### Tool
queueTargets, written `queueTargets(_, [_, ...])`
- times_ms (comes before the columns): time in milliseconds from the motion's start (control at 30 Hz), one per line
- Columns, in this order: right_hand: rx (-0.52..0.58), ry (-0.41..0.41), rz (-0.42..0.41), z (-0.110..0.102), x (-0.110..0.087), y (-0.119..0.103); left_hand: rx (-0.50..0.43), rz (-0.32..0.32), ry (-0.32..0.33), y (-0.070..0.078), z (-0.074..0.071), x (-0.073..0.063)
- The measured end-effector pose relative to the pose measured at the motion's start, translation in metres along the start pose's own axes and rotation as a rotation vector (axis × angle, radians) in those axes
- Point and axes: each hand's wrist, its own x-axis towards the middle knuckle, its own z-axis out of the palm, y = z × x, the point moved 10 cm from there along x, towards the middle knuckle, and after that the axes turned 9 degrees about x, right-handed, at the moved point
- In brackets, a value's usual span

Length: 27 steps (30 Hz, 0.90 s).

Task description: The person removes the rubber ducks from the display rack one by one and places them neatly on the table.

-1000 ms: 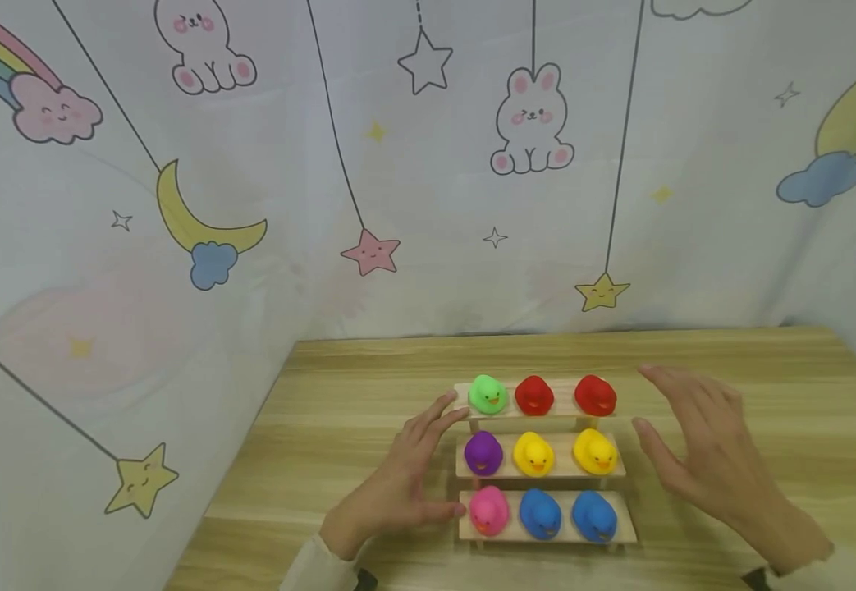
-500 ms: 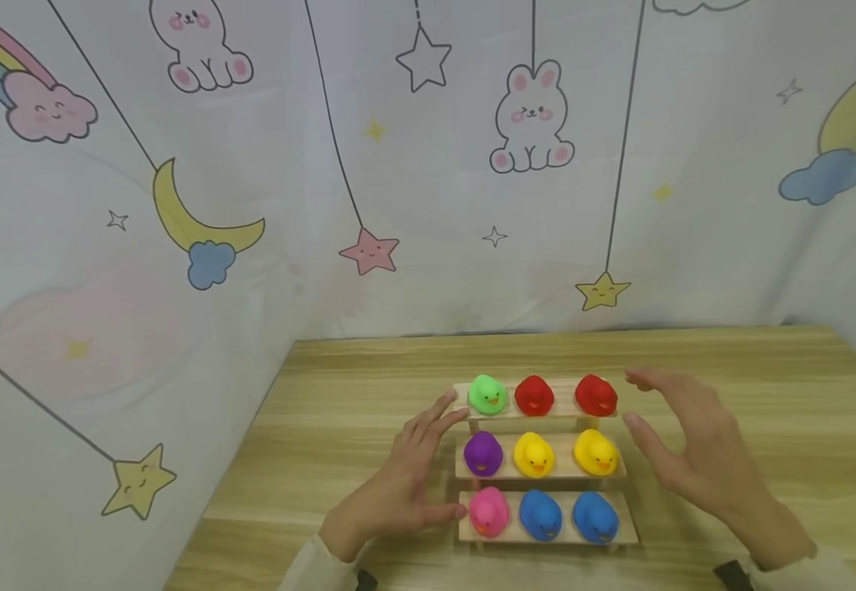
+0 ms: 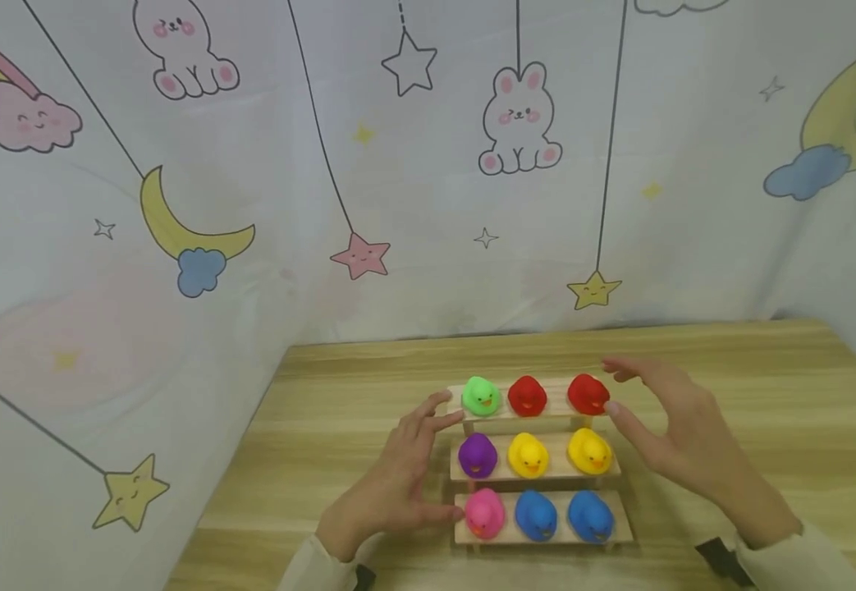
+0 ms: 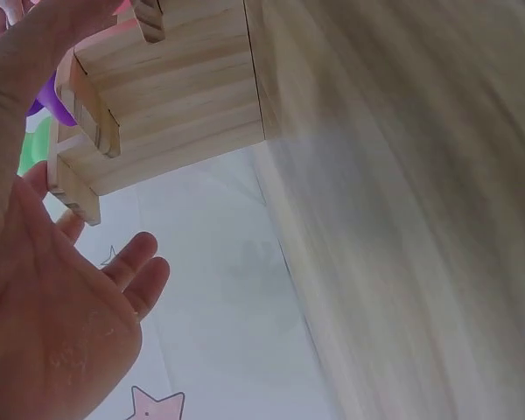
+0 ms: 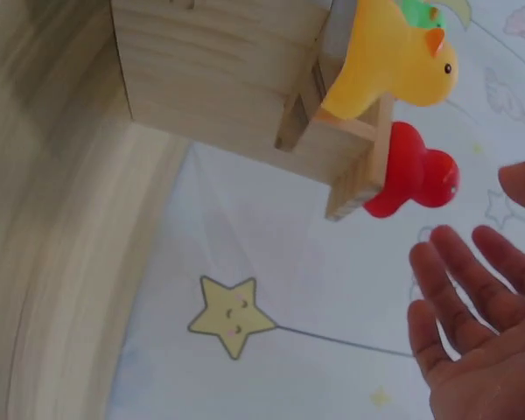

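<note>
A three-tier wooden rack carries toy ducks in rows. On the top tier are a green duck, a red duck and a right-end red duck. My left hand rests along the rack's left end, fingertips at the top tier and thumb by the pink duck on the bottom tier. My right hand hovers at the top right, thumb and fingers spread beside the right-end red duck. The right wrist view shows a gap between that hand's fingers and the red duck.
The middle tier holds a purple duck and two yellow ducks, one at the right end. Two blue ducks, one at the right end, share the bottom tier. Behind the wooden table hangs a patterned white cloth.
My right hand has moved left, toward the right-end red duck. My left hand keeps its place at the rack's left end. The head view has shifted slightly.
</note>
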Motion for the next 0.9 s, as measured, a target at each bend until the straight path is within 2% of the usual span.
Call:
queueTargets(200, [0.012, -0.032, 0.006, 0.005, -0.001, 0.002, -0.006, -0.003, -0.011, 0.0, 0.001, 0.0])
queueTargets(433, [0.026, -0.076, 0.023, 0.011, -0.003, 0.008, -0.075, 0.003, -0.027, -0.002, 0.004, 0.0])
queueTargets(633, [-0.013, -0.116, 0.062, 0.018, -0.006, 0.012, -0.106, -0.015, -0.053, -0.004, 0.007, 0.0])
queueTargets(900, [-0.016, -0.095, 0.043, 0.019, -0.005, 0.009, -0.114, -0.027, -0.066, -0.006, 0.007, -0.001])
